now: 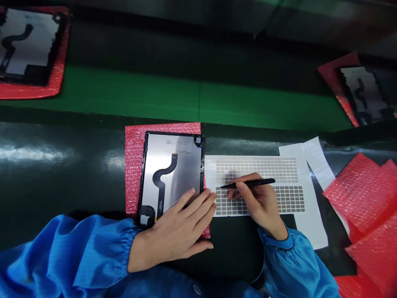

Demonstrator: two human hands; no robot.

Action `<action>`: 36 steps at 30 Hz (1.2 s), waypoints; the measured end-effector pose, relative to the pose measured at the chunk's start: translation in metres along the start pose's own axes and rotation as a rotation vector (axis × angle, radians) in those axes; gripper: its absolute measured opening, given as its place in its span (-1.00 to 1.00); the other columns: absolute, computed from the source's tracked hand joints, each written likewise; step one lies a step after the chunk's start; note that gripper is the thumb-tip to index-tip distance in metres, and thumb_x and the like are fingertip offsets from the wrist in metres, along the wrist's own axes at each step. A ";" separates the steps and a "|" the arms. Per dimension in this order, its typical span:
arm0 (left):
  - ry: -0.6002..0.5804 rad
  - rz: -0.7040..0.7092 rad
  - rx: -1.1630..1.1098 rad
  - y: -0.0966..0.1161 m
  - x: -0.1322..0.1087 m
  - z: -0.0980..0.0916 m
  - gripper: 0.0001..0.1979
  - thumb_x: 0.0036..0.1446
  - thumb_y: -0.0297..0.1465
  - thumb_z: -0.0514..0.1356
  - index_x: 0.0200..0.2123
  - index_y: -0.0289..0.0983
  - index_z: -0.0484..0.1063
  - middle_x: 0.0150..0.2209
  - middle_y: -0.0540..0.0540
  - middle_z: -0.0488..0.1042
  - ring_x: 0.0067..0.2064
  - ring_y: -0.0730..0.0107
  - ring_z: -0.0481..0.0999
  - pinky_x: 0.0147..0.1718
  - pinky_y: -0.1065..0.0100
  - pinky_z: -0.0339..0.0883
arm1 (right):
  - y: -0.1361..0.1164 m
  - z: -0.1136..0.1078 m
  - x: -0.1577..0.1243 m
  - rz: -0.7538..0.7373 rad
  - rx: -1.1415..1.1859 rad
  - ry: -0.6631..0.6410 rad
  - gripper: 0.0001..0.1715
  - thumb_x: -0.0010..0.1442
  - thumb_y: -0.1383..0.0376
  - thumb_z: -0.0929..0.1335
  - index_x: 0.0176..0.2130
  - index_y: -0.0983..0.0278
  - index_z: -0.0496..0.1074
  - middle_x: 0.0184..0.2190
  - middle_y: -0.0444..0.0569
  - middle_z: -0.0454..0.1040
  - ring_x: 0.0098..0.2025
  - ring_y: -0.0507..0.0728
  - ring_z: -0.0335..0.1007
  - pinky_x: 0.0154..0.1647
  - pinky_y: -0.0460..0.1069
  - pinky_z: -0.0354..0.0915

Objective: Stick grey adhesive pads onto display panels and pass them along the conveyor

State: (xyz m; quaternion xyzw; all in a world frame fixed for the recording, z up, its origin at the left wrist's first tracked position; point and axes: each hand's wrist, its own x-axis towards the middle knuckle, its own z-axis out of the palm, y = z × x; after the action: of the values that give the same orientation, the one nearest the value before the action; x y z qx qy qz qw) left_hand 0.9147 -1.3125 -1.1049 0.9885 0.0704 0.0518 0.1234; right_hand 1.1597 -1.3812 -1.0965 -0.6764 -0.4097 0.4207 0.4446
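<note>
My left hand lies flat with fingers stretched over the lower right part of a display panel. The panel has a silver back, a black frame and a curved black flex cable. Under it is a pink bubble-wrap sheet. In my right hand is a pair of black tweezers, gripped like a pen, the tip pointing left. That tip is over a white sticker sheet with rows of small grey rectangles, just right of the panel. Whether the tip holds a sticker is too small to tell.
Another panel rests on pink wrap at the far left, and one more panel at the far right. White papers lie under and beside the sticker sheet. Several pink bubble-wrap sheets are piled at the right. A green strip runs behind the dark bench.
</note>
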 end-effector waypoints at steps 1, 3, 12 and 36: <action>-0.005 0.000 -0.007 0.000 0.000 0.000 -0.25 0.46 0.02 -0.13 0.35 -0.50 0.29 0.41 -0.38 0.26 0.47 -0.14 0.11 0.40 -0.09 -0.06 | 0.000 0.000 0.000 0.008 0.015 0.001 -0.79 0.42 0.13 0.40 -0.14 0.23 0.47 -0.45 -0.05 0.64 -0.42 0.15 0.66 -0.43 0.01 0.58; -0.006 0.002 -0.017 0.000 0.000 0.000 -0.24 0.47 0.02 -0.14 0.35 -0.50 0.28 0.41 -0.37 0.26 0.47 -0.14 0.11 0.40 -0.09 -0.07 | 0.000 -0.001 0.001 0.020 0.048 -0.001 -0.78 0.41 0.13 0.40 -0.14 0.23 0.48 -0.44 -0.04 0.65 -0.40 0.16 0.67 -0.42 0.02 0.59; 0.026 -0.002 -0.076 -0.001 0.002 -0.004 -0.26 0.46 0.02 -0.12 0.33 -0.49 0.30 0.39 -0.38 0.28 0.47 -0.14 0.12 0.38 -0.08 -0.02 | -0.023 0.009 0.008 0.040 0.160 0.098 -0.74 0.37 0.09 0.44 -0.21 0.24 0.51 -0.42 -0.02 0.67 -0.43 0.20 0.70 -0.41 0.09 0.65; 0.127 -0.286 -0.001 -0.031 0.013 -0.016 -0.42 0.38 -0.18 0.13 0.27 -0.52 0.34 -0.10 -0.25 0.50 -0.11 0.06 0.48 -0.18 0.12 0.43 | -0.024 0.041 0.043 0.156 0.249 0.029 -0.79 0.39 0.12 0.44 -0.14 0.21 0.46 -0.40 -0.07 0.70 -0.29 0.18 0.75 -0.25 0.02 0.69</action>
State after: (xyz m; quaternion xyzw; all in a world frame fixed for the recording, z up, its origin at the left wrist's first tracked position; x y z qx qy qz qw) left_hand 0.9213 -1.2769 -1.0959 0.9631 0.2181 0.0959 0.1251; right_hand 1.1308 -1.3248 -1.0927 -0.6517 -0.2940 0.4916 0.4972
